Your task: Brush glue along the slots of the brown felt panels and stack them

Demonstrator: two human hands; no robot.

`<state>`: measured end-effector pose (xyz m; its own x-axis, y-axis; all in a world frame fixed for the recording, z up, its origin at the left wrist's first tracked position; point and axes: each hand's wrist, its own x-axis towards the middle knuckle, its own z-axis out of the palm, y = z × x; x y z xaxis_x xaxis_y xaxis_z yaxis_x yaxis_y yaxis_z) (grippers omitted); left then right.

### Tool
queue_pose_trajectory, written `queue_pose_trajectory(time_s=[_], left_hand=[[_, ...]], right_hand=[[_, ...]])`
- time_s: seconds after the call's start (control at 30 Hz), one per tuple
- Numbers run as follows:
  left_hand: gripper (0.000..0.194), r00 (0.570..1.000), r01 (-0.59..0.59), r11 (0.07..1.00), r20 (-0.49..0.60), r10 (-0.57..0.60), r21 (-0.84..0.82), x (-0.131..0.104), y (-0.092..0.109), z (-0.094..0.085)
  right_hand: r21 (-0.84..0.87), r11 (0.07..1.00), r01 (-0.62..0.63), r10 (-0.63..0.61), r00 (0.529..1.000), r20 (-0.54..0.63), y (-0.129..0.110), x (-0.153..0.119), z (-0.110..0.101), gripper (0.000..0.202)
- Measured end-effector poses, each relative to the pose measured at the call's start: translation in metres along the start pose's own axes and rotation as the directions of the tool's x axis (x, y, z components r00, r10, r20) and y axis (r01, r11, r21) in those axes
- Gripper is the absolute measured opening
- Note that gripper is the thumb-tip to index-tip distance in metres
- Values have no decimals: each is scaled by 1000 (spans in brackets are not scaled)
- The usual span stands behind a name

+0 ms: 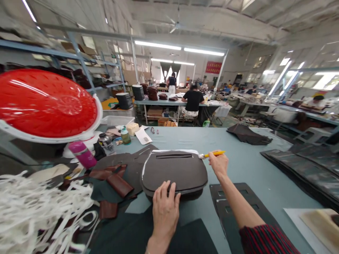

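Note:
A stack of dark rounded leather panels (174, 173) with a long slot near its far edge lies in front of me. White glue (172, 151) runs along the far edge and down the left side. My right hand (219, 163) grips a brush with a yellow handle (215, 153), its whitened bristles at the panel's far right corner. My left hand (166, 208) rests with fingers stretched out on the near edge of the top panel, holding nothing.
White strips (45, 215) heap up at left beside brown leather pieces (119, 181). A red fan (47, 104), purple bottle (82, 154) and green-lidded jar (125, 135) stand behind. Dark panels (299, 173) lie at right. A person (194, 98) sits at a farther table.

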<state>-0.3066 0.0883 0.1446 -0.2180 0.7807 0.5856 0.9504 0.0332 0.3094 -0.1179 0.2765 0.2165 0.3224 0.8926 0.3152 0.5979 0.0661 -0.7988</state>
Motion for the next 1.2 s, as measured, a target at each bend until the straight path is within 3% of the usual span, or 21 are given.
queue_pose_trajectory(time_s=[0.17, 0.27, 0.37, 0.47, 0.53, 0.63, 0.73, 0.8, 0.87, 0.93, 1.0, 1.1, 1.17, 1.2], left_hand=[[34, 998, 52, 997, 41, -49, -58, -1, 6, -7], [33, 988, 112, 972, 132, -85, -207, 10, 1, -24], [36, 963, 250, 870, 203, -177, -426, 35, -20, -48], [42, 935, 354, 762, 229, -271, -542, 62, -48, -64], [44, 914, 396, 774, 295, -279, -495, 73, -64, -67], [44, 885, 401, 850, 383, -263, -342, 74, -79, -60], [44, 891, 366, 884, 383, -243, -291, 66, -81, -53], [43, 908, 319, 917, 356, -223, -239, 62, -74, -50], [40, 931, 237, 964, 312, -189, -121, 58, -60, -48], [36, 955, 157, 987, 251, -159, 31, 54, -45, -45], [31, 971, 121, 982, 188, -148, 147, 51, -32, -41], [25, 976, 126, 969, 146, -159, 214, 48, -25, -36], [24, 976, 136, 966, 139, -170, 220, 47, -26, -34], [24, 976, 139, 967, 135, -170, 215, 47, -28, -34]], right_hand=[[-103, 991, 81, -86, 995, -49, 13, -65, -54, 21], [-46, 988, 148, -152, 983, -105, -3, -110, -64, 21], [254, 934, 252, -278, 958, 73, -41, -157, -36, 19], [498, 824, 272, -470, 818, 331, -77, -196, 7, 14], [541, 798, 266, -518, 761, 390, -84, -209, 24, 13], [490, 830, 266, -471, 805, 361, -56, -199, 12, 14], [305, 911, 280, -352, 911, 216, -2, -161, -36, 16], [119, 968, 220, -219, 976, -21, 22, -134, -64, 19], [55, 987, 150, -138, 973, -185, 22, -115, -69, 20], [156, 975, 158, -136, 980, -142, -5, -110, -45, 21], [341, 919, 196, -224, 974, 43, -47, -117, 1, 22], [476, 849, 230, -364, 907, 212, -103, -131, 73, 22], [475, 849, 234, -394, 878, 272, -112, -131, 98, 21], [459, 858, 229, -384, 880, 279, -106, -127, 100, 21]])
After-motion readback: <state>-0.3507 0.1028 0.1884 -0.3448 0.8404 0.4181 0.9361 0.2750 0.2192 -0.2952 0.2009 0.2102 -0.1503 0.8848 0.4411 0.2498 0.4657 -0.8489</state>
